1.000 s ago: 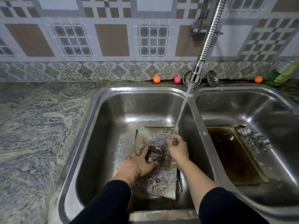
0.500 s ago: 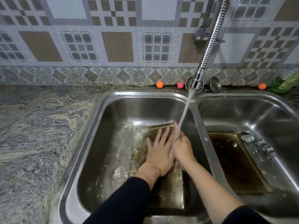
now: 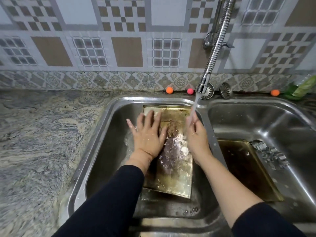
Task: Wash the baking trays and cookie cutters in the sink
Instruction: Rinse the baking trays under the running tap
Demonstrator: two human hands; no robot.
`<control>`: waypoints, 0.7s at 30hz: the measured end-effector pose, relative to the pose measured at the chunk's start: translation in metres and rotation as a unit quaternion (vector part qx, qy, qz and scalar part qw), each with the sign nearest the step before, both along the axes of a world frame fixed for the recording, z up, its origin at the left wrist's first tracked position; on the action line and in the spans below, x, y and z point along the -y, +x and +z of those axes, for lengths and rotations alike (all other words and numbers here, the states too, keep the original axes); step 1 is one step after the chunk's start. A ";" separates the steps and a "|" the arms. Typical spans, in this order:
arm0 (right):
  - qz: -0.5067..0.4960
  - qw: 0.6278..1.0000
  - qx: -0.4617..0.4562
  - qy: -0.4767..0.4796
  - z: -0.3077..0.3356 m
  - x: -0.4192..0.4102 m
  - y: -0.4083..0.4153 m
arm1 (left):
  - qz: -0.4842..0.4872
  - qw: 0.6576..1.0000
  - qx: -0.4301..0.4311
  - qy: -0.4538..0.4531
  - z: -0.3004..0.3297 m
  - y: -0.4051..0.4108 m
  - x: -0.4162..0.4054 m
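Observation:
A gold, stained baking tray (image 3: 172, 175) lies tilted in the left sink basin (image 3: 106, 151), wet under the running water. My left hand (image 3: 147, 134) lies flat on the tray's left part with fingers spread and straight. My right hand (image 3: 196, 135) is at the tray's right edge under the water stream, and its fingers are hidden, so its hold is unclear. A second dark, dirty tray (image 3: 246, 168) lies in the right basin (image 3: 266, 120), with several metal cookie cutters (image 3: 270, 154) beside it.
A flexible spring faucet (image 3: 213, 55) hangs over the divider and pours water (image 3: 193, 113). Two sink strainers (image 3: 225, 90), small orange and pink balls (image 3: 169, 90) and a green bottle (image 3: 302, 88) sit along the back ledge. Marbled countertop (image 3: 42, 134) lies to the left.
The tray has been raised and shifted toward the back of the basin. My left hand slid up and left over its surface; the soap foam seen earlier is rinsed away.

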State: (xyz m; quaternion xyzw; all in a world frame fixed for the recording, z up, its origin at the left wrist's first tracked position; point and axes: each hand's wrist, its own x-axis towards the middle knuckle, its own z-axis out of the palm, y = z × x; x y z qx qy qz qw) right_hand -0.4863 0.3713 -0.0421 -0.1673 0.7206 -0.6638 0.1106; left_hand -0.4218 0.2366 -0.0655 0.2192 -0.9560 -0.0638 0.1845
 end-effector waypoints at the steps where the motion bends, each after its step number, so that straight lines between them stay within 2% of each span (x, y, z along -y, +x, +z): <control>1: 0.004 1.000 0.008 -0.001 0.000 0.000 -0.001 | 0.020 1.000 -0.008 0.013 0.000 0.005 0.007; 4: 0.011 1.000 0.000 -0.003 0.005 0.001 0.001 | 0.029 0.992 -0.061 0.108 0.009 0.013 0.016; 6: 0.009 1.000 -0.014 0.011 0.008 0.002 0.002 | 0.040 0.972 -0.102 0.207 0.015 0.012 0.016; 8: 0.016 0.998 -0.036 0.052 0.005 0.002 -0.001 | 0.034 0.958 -0.138 0.249 0.018 0.014 0.022; 11: 0.047 0.973 -0.062 0.217 0.000 0.003 -0.011 | 0.024 0.940 -0.203 0.273 0.020 0.018 0.023; 13: 0.072 0.940 -0.030 0.333 0.002 0.009 -0.013 | -0.003 0.930 -0.231 0.287 0.023 0.018 0.012; 14: 0.075 0.932 -0.006 0.355 0.005 0.012 -0.013 | -0.013 0.928 -0.244 0.282 0.024 0.018 0.006; 18: 0.085 0.946 -0.003 0.314 0.024 0.028 -0.006 | -0.012 0.922 -0.299 0.245 0.030 0.014 -0.014; 21: 0.070 0.987 0.037 0.139 0.046 0.034 0.002 | -0.048 0.926 -0.295 0.233 0.040 0.012 -0.034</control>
